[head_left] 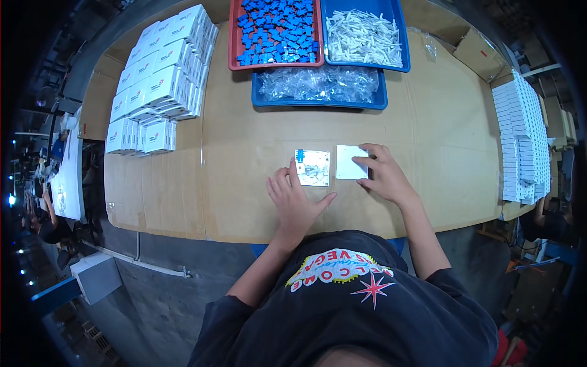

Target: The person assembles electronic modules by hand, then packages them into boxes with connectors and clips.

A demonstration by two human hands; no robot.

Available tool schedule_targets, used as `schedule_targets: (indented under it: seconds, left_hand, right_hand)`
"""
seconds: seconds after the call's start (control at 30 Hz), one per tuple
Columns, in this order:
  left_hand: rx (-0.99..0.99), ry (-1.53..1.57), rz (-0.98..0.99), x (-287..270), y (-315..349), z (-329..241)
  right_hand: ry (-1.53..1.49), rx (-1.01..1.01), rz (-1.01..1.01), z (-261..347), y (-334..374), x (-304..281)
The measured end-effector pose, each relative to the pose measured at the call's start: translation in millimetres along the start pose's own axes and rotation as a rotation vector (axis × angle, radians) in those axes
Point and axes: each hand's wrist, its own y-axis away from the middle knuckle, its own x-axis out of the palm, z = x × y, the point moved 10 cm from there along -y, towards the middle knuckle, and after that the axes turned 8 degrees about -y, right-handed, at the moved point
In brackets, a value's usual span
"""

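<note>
In front of me lies a small open square box (313, 177), with a clear plastic bag and white contents in it and a blue piece (299, 156) at its upper left corner. My left hand (293, 202) is beside this box with fingers spread, the index fingertip at its left edge. Just to the right is a flat white square box lid or box part (350, 162); which one I cannot tell. My right hand (386, 176) grips its right side, index finger at the upper corner, another finger across the top, thumb at the lower corner.
Stacked white boxes (147, 85) stand at the left; more white boxes (520, 140) are piled at the far right. At the back are a red tray (322, 60) of blue pieces, a blue tray (400, 61) of white sticks, and another blue tray (318, 106) of clear bags.
</note>
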Motion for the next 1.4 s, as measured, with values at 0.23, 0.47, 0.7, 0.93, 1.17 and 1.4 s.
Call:
schedule_targets:
  seconds: [0.23,0.47,0.7,0.93,1.17,1.4]
  left_hand:
    - [-0.02,0.072,-0.059,0,-7,2]
    - [-0.112,1.11,-0.016,4,-7,19]
    - [-0.425,1.646,0.048,30,-7,40]
    - [-0.652,1.986,0.411,36,-9,1]
    - [-0.652,2.144,0.692,28,-5,-36]
    - [-0.744,2.242,0.76,23,-1,-59]
  right_hand:
    - [-0.131,-0.137,-0.127,15,-1,-21]
    - [-0.321,0.331,-0.104,-49,-12,-13]
    - [0.106,-0.001,-0.326,20,-7,-11]
    - [0.05,-0.14,-0.312,17,-8,-11]
    - [-1.787,-0.213,-0.012,58,-16,-53]
    - [-1.983,-0.195,0.025,62,-24,-42]
